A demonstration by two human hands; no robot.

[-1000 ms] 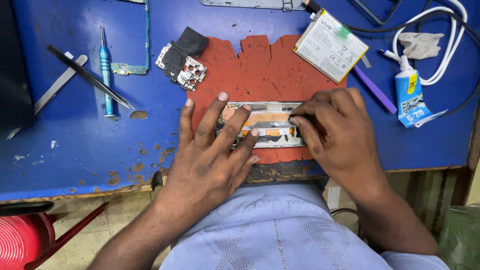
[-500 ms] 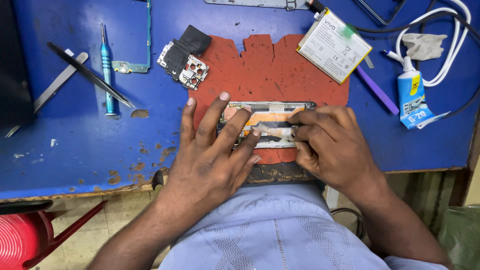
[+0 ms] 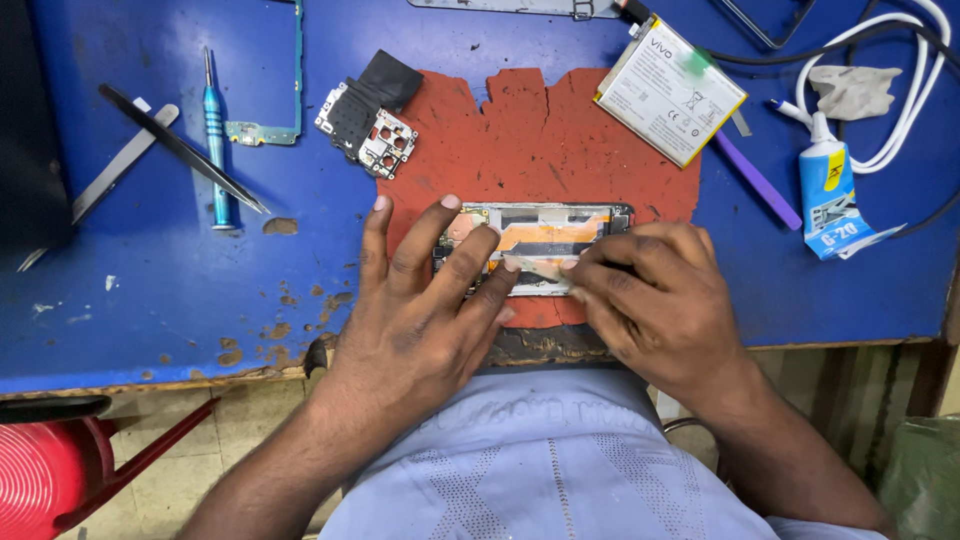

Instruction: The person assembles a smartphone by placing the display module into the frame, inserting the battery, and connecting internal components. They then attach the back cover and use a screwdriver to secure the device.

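The opened phone (image 3: 548,232) lies lengthwise on the near part of a worn red mat (image 3: 530,140), at the near edge of the blue table (image 3: 150,300), its orange and metal insides facing up. A pale strip (image 3: 535,266) lies along its near side.

The left hand (image 3: 420,300) is open, with its fingers spread flat over the phone's left end, pinning it to the mat. The right hand (image 3: 650,290) is curled over the right end, its fingertips closed on the strip's right end. I cannot tell whether the strip is being laid down or lifted. By the look of it, the step in hand is fine work on that strip, with the phone held fast. Whatever move comes next calls for the left hand's steady pressure and a light, even touch from the right, since the strip looks thin and the parts beneath look delicate.

Farther out, a flat white battery (image 3: 670,90) rests on the mat's far right corner, with a purple pry tool (image 3: 757,182) just beside it. A blue and white glue tube (image 3: 830,195) and a white cable (image 3: 900,90) lie to the right. At the mat's far left corner sits a small circuit board (image 3: 365,115). Well to the left lie a blue screwdriver (image 3: 215,140) and dark tweezers (image 3: 180,148).
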